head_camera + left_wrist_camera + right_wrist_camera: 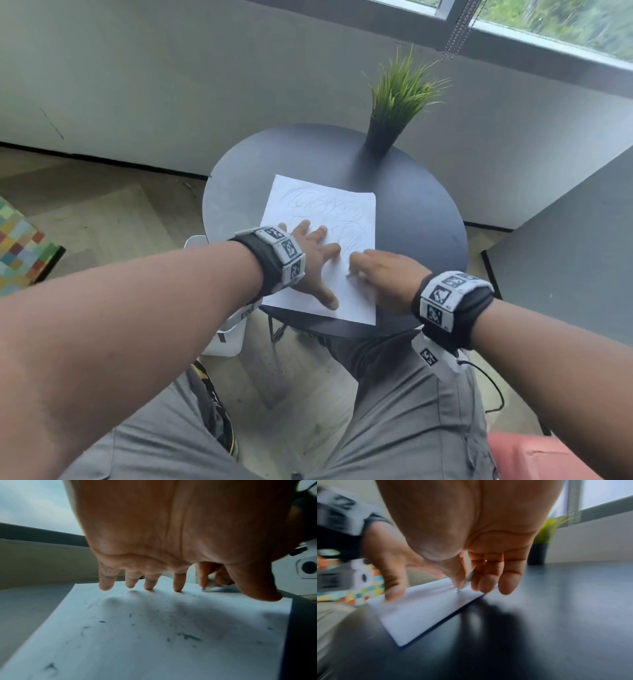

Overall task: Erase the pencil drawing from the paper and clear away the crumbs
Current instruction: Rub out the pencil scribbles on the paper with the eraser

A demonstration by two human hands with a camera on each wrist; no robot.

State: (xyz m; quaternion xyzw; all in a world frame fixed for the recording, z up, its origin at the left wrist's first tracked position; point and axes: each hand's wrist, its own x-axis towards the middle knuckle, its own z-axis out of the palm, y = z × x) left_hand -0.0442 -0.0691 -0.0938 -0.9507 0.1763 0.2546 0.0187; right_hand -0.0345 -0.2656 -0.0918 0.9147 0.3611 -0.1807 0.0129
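1. Head view: a sheet of paper (322, 246) with faint pencil scribbles (329, 209) is laid on the round dark table (421, 212), its long axis running from the near edge away toward a potted plant (394, 102). The left hand (317, 260) is spread flat on the sheet; the right hand (383, 274) is blurred beside it.
2. Left wrist view: the straight fingers (178, 582) are pressed on the paper, and dark crumbs (188, 637) are scattered across it.
3. Right wrist view: a small pale eraser (469, 580) is pinched between thumb and fingers, tip down on the sheet.
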